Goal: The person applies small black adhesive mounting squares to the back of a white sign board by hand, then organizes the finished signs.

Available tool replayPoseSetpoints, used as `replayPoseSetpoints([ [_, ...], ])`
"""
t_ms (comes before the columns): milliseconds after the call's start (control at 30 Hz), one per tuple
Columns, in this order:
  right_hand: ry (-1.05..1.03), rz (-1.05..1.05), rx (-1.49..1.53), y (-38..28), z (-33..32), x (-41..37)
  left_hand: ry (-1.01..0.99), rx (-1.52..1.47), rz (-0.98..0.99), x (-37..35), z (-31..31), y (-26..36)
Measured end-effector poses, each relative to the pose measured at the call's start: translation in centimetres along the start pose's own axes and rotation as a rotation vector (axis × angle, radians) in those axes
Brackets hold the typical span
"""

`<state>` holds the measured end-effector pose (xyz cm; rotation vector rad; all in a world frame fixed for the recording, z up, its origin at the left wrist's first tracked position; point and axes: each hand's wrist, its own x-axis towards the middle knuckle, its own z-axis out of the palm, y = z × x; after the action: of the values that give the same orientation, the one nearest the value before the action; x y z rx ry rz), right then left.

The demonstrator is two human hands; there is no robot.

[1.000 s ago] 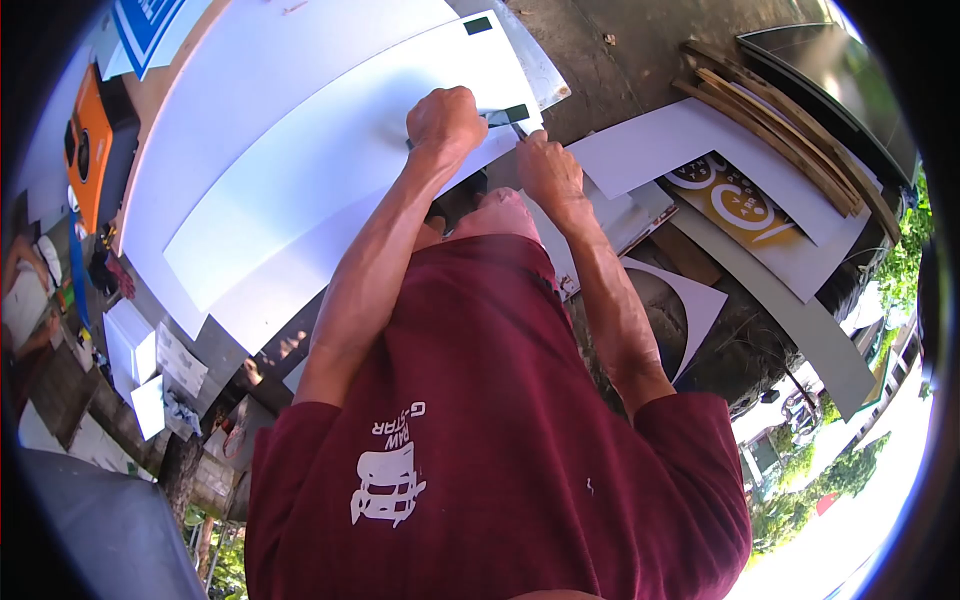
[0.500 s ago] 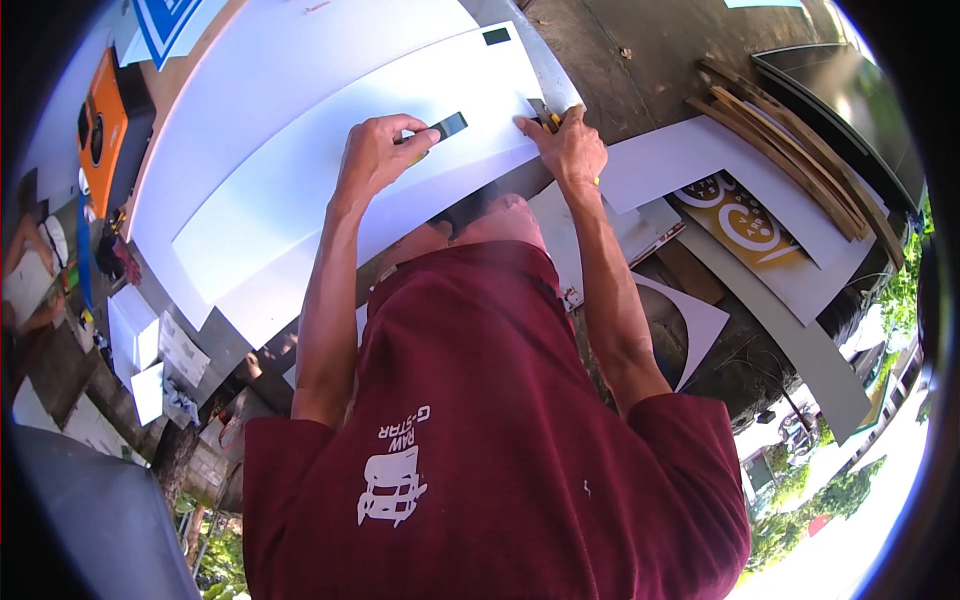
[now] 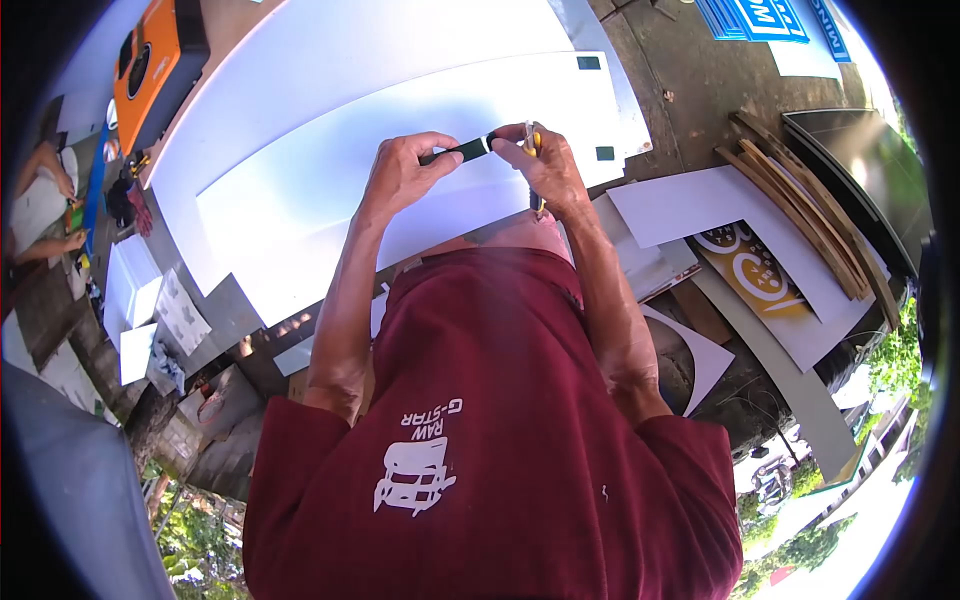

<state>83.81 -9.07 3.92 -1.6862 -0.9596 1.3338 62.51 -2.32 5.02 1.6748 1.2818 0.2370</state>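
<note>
A short strip of dark green tape (image 3: 466, 152) is stretched between my two hands above a long white sheet (image 3: 330, 190). My left hand (image 3: 405, 178) pinches its left part between thumb and fingers. At the other end, which looks white, my right hand (image 3: 552, 178) has its thumb and forefinger. A yellow and dark utility knife (image 3: 537, 165) is also held in my right hand, pointing up and down across the palm. Two small dark patches, an upper patch (image 3: 589, 62) and a lower patch (image 3: 605, 153), stick to the sheet's right end.
Wooden strips (image 3: 800, 215) and a printed yellow panel (image 3: 755, 270) lie at right among white offcuts. Blue signs (image 3: 755, 18) are at the top right. An orange box (image 3: 146, 62) stands at upper left, with another person's arms (image 3: 45, 180) below it.
My right hand has left the sheet's right end, where a second dark patch now shows, and has come to the strip in my left hand. The view has shifted.
</note>
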Motion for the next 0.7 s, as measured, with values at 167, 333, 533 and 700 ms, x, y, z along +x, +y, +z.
replayPoseSetpoints([
  [167,0.061,0.076,-0.007,-0.9,3.8,0.6,-0.057,0.092,-0.065,0.1,-3.0,-1.4],
  [333,0.196,0.128,-0.004,-0.9,7.5,2.3,-0.153,0.201,-0.312,2.0,-6.5,0.4],
  [533,0.393,0.090,-0.024,0.6,8.7,7.7,-0.173,0.263,-0.210,7.1,-7.8,-0.1],
  [700,0.427,0.115,-0.004,0.1,9.3,9.8,-0.070,0.097,-0.193,8.4,-8.3,-2.1],
])
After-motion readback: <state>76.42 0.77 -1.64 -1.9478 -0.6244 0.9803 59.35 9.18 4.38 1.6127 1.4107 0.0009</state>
